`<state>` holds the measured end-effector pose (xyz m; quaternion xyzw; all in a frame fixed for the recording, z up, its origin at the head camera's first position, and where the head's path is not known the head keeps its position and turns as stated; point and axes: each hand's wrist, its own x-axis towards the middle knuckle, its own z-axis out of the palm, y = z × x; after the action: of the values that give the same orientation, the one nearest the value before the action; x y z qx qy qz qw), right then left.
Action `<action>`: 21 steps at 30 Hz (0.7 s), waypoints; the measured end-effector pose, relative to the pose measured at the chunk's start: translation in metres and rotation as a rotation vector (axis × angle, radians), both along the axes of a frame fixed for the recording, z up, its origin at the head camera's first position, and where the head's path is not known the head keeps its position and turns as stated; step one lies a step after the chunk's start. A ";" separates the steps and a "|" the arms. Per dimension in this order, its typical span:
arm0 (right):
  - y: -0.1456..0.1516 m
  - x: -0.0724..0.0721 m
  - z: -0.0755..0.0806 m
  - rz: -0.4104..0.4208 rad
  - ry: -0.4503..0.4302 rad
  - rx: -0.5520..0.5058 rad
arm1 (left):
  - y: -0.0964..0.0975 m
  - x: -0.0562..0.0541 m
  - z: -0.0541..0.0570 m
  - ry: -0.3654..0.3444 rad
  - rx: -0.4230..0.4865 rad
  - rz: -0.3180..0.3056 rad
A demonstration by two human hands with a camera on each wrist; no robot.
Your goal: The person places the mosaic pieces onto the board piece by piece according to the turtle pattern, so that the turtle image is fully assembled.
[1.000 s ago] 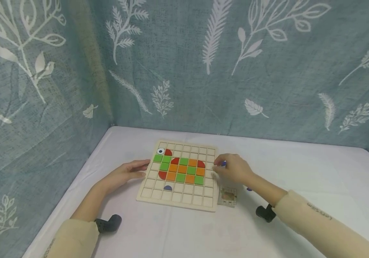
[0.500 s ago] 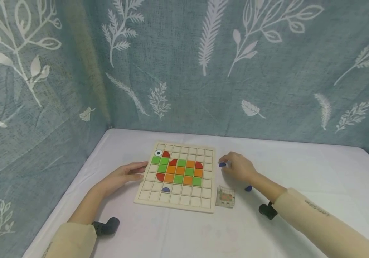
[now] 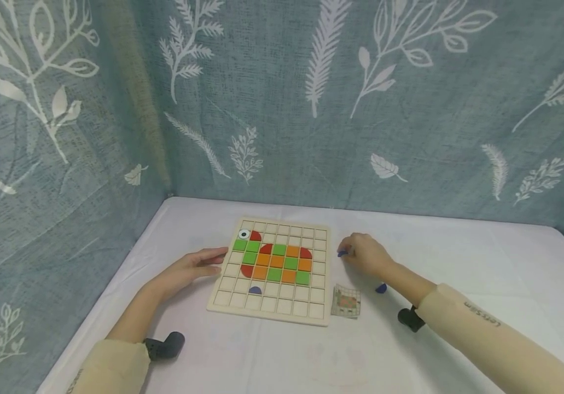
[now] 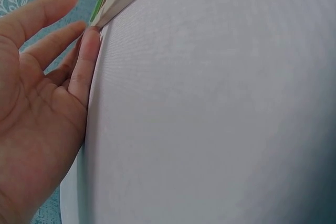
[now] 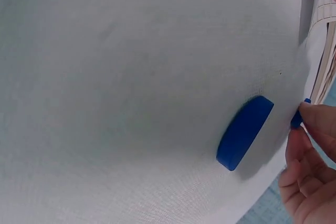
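Observation:
A wooden grid board lies on the table, with green, orange and red tiles and a round eye tile in its cells. One blue half-round tile sits in a lower cell. My left hand rests at the board's left edge, fingers loosely extended; in the left wrist view a fingertip meets the board's corner. Just right of the board, my right hand pinches another blue half-round tile between thumb and fingers. A third blue half-round tile lies on the white cloth beneath the right wrist.
A small picture card lies against the board's lower right side, showing a gridded pattern. White cloth covers the table, and a blue-green leaf-patterned curtain hangs behind and to the left. Black camera mounts sit on both wrists.
My right hand has drawn slightly right, away from the board's edge, and the blue tile in its fingertips has turned nearly edge-on. My left hand stays at the board.

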<state>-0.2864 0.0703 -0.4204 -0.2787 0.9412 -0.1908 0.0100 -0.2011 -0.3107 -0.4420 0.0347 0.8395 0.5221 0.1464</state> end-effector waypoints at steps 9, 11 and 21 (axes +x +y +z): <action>0.003 0.003 0.002 0.020 0.003 0.003 | 0.001 0.000 -0.001 0.005 -0.007 -0.002; 0.003 0.003 0.004 0.023 0.013 0.006 | 0.001 0.000 -0.002 0.007 -0.008 -0.003; -0.003 0.009 0.013 0.022 0.025 0.031 | 0.000 -0.001 -0.002 0.000 0.001 0.005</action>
<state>-0.2771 0.0673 -0.4078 -0.2914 0.9409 -0.1724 0.0047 -0.2019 -0.3112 -0.4437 0.0325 0.8393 0.5229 0.1452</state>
